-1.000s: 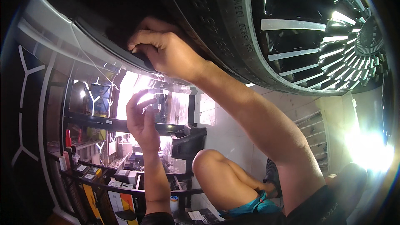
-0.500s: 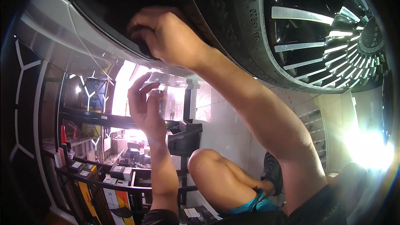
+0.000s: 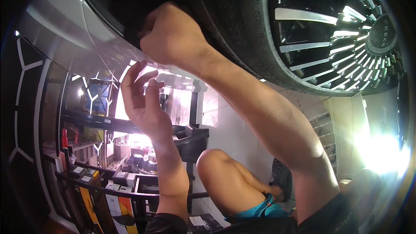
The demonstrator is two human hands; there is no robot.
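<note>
My right hand reaches up into the dark wheel arch of a pale car, its fingers curled closed at the arch's edge. Shadow and the back of the hand hide the fingertips, so what they grip does not show. Below it, just under the rim of the car's body panel, my left hand is raised with bent fingers apart. Nothing shows between them. Close to the right of my right hand stands the black tyre with its silver-spoked wheel.
A black shelf rack with several boxes stands at the lower left. A bent bare knee and teal shorts are below my arms. Pale floor tiles lie beyond. A bright lamp glares at the right.
My right hand has turned, with its fingers now more hidden in the arch. My left hand has shifted slightly left and up, its fingers near the panel's edge. The view has moved a little.
</note>
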